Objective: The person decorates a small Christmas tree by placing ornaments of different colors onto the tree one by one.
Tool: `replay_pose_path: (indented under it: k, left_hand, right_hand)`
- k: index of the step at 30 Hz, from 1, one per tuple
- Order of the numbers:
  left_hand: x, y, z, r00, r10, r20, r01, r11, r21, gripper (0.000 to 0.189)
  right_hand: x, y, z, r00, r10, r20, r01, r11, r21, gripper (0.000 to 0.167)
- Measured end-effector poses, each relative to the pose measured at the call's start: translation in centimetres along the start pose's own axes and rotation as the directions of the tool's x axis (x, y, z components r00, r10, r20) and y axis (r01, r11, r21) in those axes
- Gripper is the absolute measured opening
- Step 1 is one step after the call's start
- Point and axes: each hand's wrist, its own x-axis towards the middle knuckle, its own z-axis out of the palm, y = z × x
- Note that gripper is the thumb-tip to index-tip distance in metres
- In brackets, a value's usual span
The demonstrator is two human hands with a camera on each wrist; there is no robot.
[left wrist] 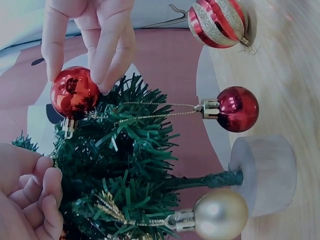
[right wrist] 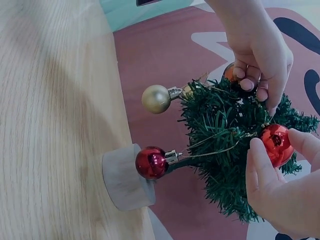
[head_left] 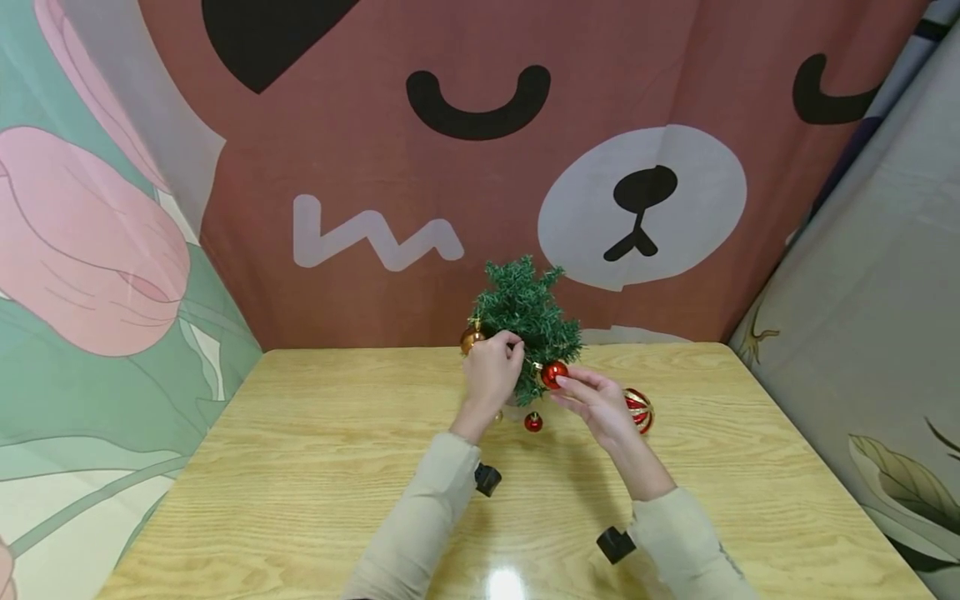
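Note:
A small green artificial Christmas tree (head_left: 525,304) stands on a round pale base (right wrist: 127,177). My right hand (head_left: 596,404) pinches a shiny red bauble (left wrist: 75,92) between thumb and fingers, against the tree's side. At the branches beside it, my left hand (right wrist: 262,60) has curled fingers and pinches a thin gold string near that bauble's cap; the fingertips partly hide it. From lower branches hang another red bauble (left wrist: 237,109) and a matte gold bauble (left wrist: 220,214) on gold strings. An orange-gold bauble (head_left: 471,340) shows by the left hand, partly covered.
A larger red-and-gold striped bauble (head_left: 639,410) lies on the wooden table (head_left: 322,467), right of the tree and behind the right wrist. A bear-print curtain (head_left: 360,167) hangs just beyond the table's back edge. Black wrist-worn devices (head_left: 487,481) show under the sleeves.

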Motion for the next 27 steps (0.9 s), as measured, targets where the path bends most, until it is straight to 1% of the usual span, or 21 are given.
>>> replay_pose_path:
  k: [1, 4, 8, 11, 16, 18, 24, 27]
  left_hand:
    - [0.0, 0.0, 0.0, 1.0, -0.002, -0.005, 0.002, 1.0, 0.007, 0.006]
    - [-0.1, -0.1, -0.2, 1.0, -0.001, 0.005, 0.001, 1.0, 0.014, 0.006]
    - [-0.3, -0.3, -0.3, 1.0, 0.005, 0.027, -0.005, 1.0, 0.009, 0.007]
    - [-0.4, -0.4, -0.4, 1.0, 0.014, 0.026, -0.014, 1.0, 0.003, 0.007]
    - [-0.7, -0.4, -0.7, 0.999, 0.035, 0.029, -0.035, 0.999, 0.002, 0.007]
    - [-0.8, -0.4, -0.8, 0.999, 0.04, 0.02, -0.04, 0.999, -0.001, 0.006]
    - [-0.9, -0.4, -1.0, 0.999, 0.049, -0.022, -0.051, 0.995, -0.084, 0.006]
    - [-1.0, -0.5, -1.0, 0.999, 0.041, -0.025, -0.043, 0.994, -0.096, 0.004]
  right_hand:
    - [-0.3, -0.5, 0.7, 0.999, 0.026, -0.045, -0.027, 0.999, -0.03, 0.01]
    - [-0.2, -0.9, 1.2, 0.994, 0.069, -0.09, -0.073, 0.996, -0.045, 0.009]
    - [-0.3, -1.2, 1.6, 0.99, 0.095, -0.105, -0.103, 0.992, -0.075, 0.017]
    - [-0.3, -1.2, 1.6, 0.989, 0.097, -0.11, -0.108, 0.99, -0.096, 0.022]
    - [-0.3, -1.1, 1.3, 0.99, 0.087, -0.113, -0.096, 0.992, -0.082, 0.015]
    - [-0.3, -1.2, 1.2, 0.991, 0.081, -0.106, -0.09, 0.993, -0.078, 0.013]
    - [-0.4, -1.5, 1.2, 0.991, 0.071, -0.111, -0.08, 0.994, -0.079, 0.012]
    - [-0.5, -1.6, 1.3, 0.991, 0.065, -0.114, -0.073, 0.995, -0.067, 0.012]
